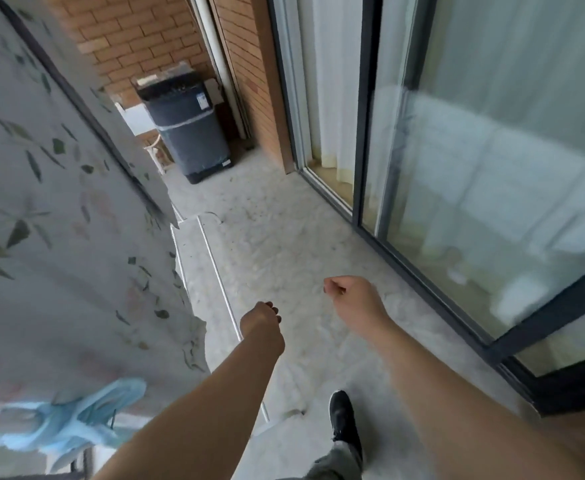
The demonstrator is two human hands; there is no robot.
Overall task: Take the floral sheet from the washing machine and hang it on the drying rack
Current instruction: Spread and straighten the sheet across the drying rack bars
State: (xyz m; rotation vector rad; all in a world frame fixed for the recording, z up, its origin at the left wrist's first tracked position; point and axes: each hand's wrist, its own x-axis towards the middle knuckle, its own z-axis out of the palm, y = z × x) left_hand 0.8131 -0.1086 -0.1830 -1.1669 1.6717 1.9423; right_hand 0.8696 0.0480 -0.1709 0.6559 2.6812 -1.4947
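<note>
Floral sheet [59, 220] hangs beside pale concrete floor [284, 220]; left hand [261, 318] loosely curled, right hand [350, 292] fisted, both empty.

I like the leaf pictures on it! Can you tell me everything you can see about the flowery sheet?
The floral sheet is pale grey-white, thin-looking cloth printed with green leaves and faint pink flowers. It hangs spread out and mostly flat at the left, a bit blurred. Its lower corner ends close to a white rack rod. A light blue cloth shows just below it. Neither the left hand nor the right hand touches it.
</note>
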